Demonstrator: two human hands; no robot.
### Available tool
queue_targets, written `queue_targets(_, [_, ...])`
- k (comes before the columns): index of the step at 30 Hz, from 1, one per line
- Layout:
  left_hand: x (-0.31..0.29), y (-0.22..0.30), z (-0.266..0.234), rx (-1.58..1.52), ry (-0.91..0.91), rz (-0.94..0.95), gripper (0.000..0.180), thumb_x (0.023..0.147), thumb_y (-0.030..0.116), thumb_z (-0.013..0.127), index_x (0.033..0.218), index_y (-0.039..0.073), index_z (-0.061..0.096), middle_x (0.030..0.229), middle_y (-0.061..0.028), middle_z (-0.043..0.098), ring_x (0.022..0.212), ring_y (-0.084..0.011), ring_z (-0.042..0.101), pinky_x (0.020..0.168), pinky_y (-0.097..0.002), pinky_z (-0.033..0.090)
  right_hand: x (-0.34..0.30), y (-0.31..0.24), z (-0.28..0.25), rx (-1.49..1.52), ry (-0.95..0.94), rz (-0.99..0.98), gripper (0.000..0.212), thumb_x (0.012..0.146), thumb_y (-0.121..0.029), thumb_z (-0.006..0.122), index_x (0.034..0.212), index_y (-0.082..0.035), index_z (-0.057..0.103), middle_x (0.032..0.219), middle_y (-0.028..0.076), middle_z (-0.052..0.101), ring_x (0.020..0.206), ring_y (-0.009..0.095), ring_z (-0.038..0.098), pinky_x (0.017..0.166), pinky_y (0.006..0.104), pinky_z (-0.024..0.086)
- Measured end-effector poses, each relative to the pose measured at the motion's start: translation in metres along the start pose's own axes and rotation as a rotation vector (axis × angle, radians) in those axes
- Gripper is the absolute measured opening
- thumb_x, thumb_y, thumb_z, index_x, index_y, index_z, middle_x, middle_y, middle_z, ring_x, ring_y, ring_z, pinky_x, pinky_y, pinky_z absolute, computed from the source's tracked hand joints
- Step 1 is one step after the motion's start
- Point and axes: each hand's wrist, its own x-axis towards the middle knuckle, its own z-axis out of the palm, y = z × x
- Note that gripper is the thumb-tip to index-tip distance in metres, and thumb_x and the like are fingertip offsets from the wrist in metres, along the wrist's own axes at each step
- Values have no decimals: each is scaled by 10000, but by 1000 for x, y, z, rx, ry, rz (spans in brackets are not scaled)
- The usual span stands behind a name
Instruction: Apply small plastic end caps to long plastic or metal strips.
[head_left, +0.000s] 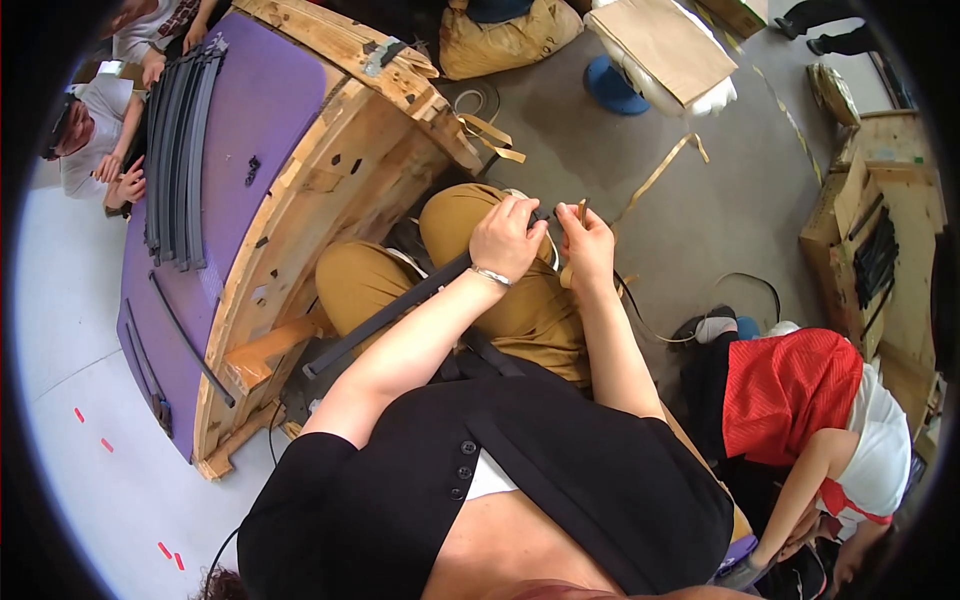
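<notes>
My left hand [507, 238] is closed round the far end of a long black rubber-like strip [385, 318]. The strip slants back beneath my left forearm, over my lap. Close beside it, my right hand [587, 246] pinches a thin yellowish piece [582, 210] with a dark edge; its exact kind is too small to make out. A short dark bit shows between the two hands, and I cannot tell which of them it belongs to. Both hands are held above my knees in mustard trousers [455, 215].
On the left, a wooden-sided table with a purple top [262, 90] bears a bundle of black strips [180, 160] and several loose ones. Two people stand at its far side. A blue stool [612, 85] carries cardboard. Right, a wooden crate [905, 200] holds black pieces; a person in red [795, 390] bends nearby.
</notes>
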Motion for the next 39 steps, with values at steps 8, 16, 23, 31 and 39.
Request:
queue_targets(8, [-7,-3,2,-16,-59,-66,240,674,115,672,876,51,560,821,-94,580,762,-280,583,659,-358,482,1,15,9,-127,10,-148,115,821,-165,628,815,-53,602,596,-75,487,477,4,363,415,175,268])
queue_targets(16, [-5,-6,3,-9,-4,-39,222,670,114,676,843,49,554,798,-104,573,743,-292,576,648,-367,479,4,16,14,-142,10,-156,136,778,-127,657,819,-5,610,716,-14,582,646,50,486,590,200,400])
queue_targets(23, [-6,-11,4,-47,-28,-86,218,668,117,679,832,50,552,796,-114,569,724,-306,575,633,-380,478,15,27,10,-296,3,-156,195,779,-184,659,790,2,600,685,-10,574,621,54,482,569,217,404])
queue_targets(31, [-6,-13,2,-11,-90,-101,200,671,123,677,828,75,561,797,-111,566,717,-319,571,623,-405,473,19,29,15,-325,-62,-104,156,819,-198,619,812,-43,607,557,-55,475,427,30,374,381,197,277])
queue_targets(39, [21,-16,-38,-414,-622,-638,253,751,162,620,925,-19,594,792,-47,636,736,-105,592,678,-242,473,3,-5,2,101,-332,216,177,787,-212,673,743,-86,556,510,-63,408,389,39,314,369,198,237])
